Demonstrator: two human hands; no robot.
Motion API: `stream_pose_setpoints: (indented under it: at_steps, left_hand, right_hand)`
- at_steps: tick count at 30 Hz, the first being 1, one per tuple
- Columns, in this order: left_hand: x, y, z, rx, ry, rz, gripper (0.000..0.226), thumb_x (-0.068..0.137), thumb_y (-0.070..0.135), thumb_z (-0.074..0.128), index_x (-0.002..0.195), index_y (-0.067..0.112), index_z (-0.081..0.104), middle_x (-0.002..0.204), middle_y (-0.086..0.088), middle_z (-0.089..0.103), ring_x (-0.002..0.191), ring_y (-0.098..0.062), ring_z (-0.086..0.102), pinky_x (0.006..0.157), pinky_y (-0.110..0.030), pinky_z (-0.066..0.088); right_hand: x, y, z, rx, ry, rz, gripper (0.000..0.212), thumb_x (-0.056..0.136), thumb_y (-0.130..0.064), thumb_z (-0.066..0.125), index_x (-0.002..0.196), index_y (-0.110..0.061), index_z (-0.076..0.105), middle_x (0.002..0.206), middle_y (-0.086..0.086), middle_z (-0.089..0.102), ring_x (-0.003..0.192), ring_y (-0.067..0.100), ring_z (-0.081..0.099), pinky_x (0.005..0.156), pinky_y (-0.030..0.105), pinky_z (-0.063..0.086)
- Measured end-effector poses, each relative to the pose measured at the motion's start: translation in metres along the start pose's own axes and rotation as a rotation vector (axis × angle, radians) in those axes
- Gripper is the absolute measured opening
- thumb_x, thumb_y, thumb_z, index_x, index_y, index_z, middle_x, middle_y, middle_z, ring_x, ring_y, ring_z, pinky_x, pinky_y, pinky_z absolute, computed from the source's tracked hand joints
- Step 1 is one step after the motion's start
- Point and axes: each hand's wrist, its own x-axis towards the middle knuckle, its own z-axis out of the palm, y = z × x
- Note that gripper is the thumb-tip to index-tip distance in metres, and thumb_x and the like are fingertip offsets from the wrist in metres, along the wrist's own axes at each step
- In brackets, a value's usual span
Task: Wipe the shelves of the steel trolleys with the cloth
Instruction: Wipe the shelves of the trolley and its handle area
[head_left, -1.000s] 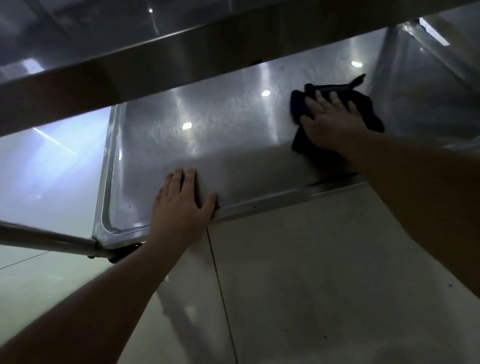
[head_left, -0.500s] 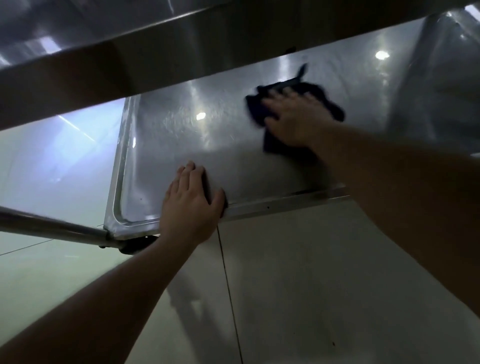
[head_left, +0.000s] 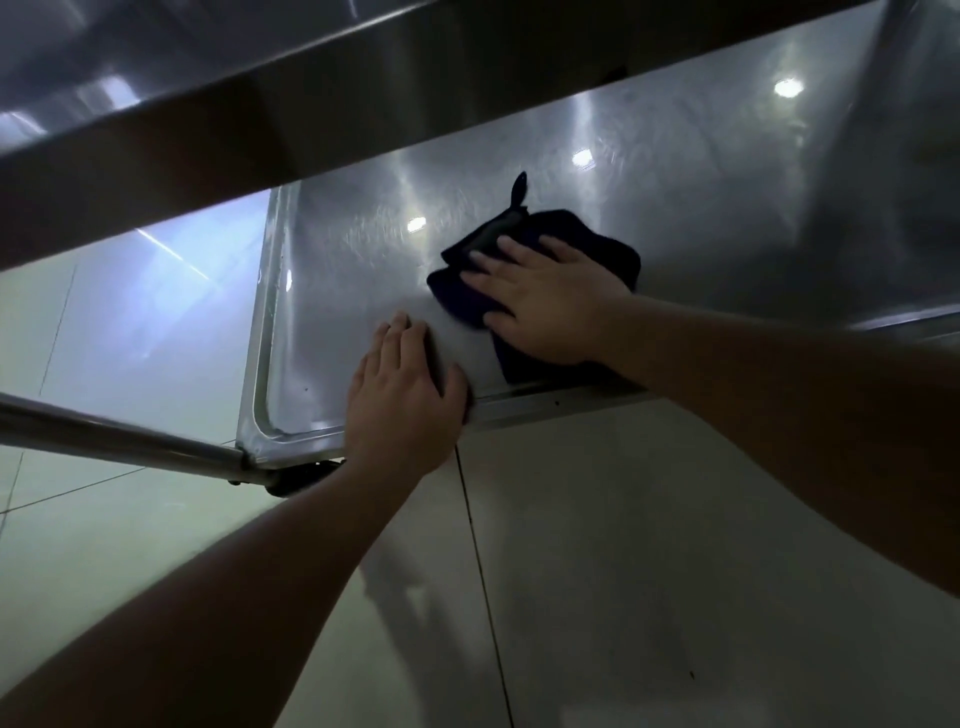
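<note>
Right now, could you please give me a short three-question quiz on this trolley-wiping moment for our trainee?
1. True or false: the right hand presses the dark cloth flat on the lower shelf.
2. Where does the left hand rest? A) on the upper shelf B) on the lower shelf's near edge C) on the side rail
3. Fill in: the cloth's small loop points ___ from the person.

Key: 1 true; 2 B; 3 away

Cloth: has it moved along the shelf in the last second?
Yes. The cloth under the right hand slid left along the shelf, toward the left hand braced on the front rim.
</note>
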Motion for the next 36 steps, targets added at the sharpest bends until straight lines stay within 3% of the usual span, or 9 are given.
stream_pose_setpoints:
  at_steps: [5, 10, 14, 21, 28, 31, 36]
  left_hand:
    - [-0.002, 0.0, -0.002, -0.029, -0.025, 0.015, 0.063, 0.105, 0.048, 0.038, 0.159, 0.016, 0.03, 0.171, -0.01, 0.023, 0.16, -0.026, 0.015, 0.13, -0.043, 0.014]
    - [-0.001, -0.002, -0.003, -0.041, -0.039, 0.015, 0.067, 0.104, 0.051, 0.035, 0.16, 0.015, 0.027, 0.172, -0.011, 0.022, 0.16, -0.026, 0.014, 0.13, -0.044, 0.014]
    - [-0.002, 0.002, -0.004, -0.048, -0.031, 0.007, 0.065, 0.105, 0.047, 0.037, 0.16, 0.013, 0.028, 0.171, -0.012, 0.023, 0.16, -0.028, 0.016, 0.129, -0.044, 0.014]
    - [0.001, 0.009, -0.015, -0.023, -0.111, -0.007, 0.066, 0.107, 0.044, 0.036, 0.162, 0.01, 0.023, 0.172, -0.015, 0.018, 0.16, -0.031, 0.012, 0.13, -0.046, 0.013]
    - [0.0, 0.032, -0.029, -0.046, -0.084, 0.057, 0.055, 0.102, 0.023, 0.048, 0.155, 0.013, 0.039, 0.163, -0.011, 0.034, 0.151, -0.031, 0.032, 0.122, -0.049, 0.029]
    - [0.007, 0.06, -0.03, -0.082, -0.071, 0.107, 0.054, 0.1, 0.015, 0.05, 0.153, 0.012, 0.043, 0.16, -0.009, 0.037, 0.145, -0.031, 0.039, 0.119, -0.044, 0.034]
    - [0.015, 0.131, -0.011, -0.157, -0.075, 0.188, 0.049, 0.104, 0.024, 0.049, 0.151, 0.01, 0.045, 0.155, -0.011, 0.043, 0.139, -0.031, 0.044, 0.114, -0.041, 0.037]
  right_hand:
    - [-0.06, 0.038, 0.0, 0.0, -0.016, 0.013, 0.067, 0.098, -0.065, 0.005, 0.162, -0.046, -0.004, 0.168, -0.022, -0.013, 0.155, 0.003, -0.017, 0.125, 0.04, -0.008]
    - [-0.118, 0.097, -0.01, -0.008, -0.025, 0.256, 0.075, 0.087, -0.073, -0.006, 0.159, -0.049, -0.01, 0.163, -0.026, -0.018, 0.151, -0.001, -0.021, 0.125, 0.036, -0.008]
    - [-0.138, 0.12, -0.012, -0.005, 0.001, 0.434, 0.071, 0.096, -0.069, 0.002, 0.162, -0.045, -0.003, 0.169, -0.022, -0.011, 0.156, 0.004, -0.013, 0.127, 0.043, -0.001]
    - [-0.137, 0.12, -0.009, 0.02, 0.035, 0.436, 0.062, 0.105, -0.06, 0.017, 0.163, -0.045, 0.003, 0.17, -0.023, -0.007, 0.157, 0.005, -0.009, 0.127, 0.044, -0.001]
    - [-0.136, 0.122, -0.006, 0.022, 0.058, 0.433, 0.062, 0.104, -0.061, 0.017, 0.163, -0.045, 0.003, 0.171, -0.021, -0.006, 0.157, 0.005, -0.009, 0.128, 0.044, -0.001]
    - [-0.137, 0.122, -0.007, 0.026, 0.065, 0.428, 0.063, 0.104, -0.06, 0.017, 0.163, -0.043, 0.004, 0.171, -0.02, -0.004, 0.158, 0.006, -0.008, 0.128, 0.044, -0.001]
    - [-0.137, 0.122, -0.008, 0.046, 0.066, 0.412, 0.067, 0.1, -0.062, 0.014, 0.164, -0.042, 0.006, 0.172, -0.019, -0.002, 0.158, 0.007, -0.007, 0.128, 0.046, 0.0]
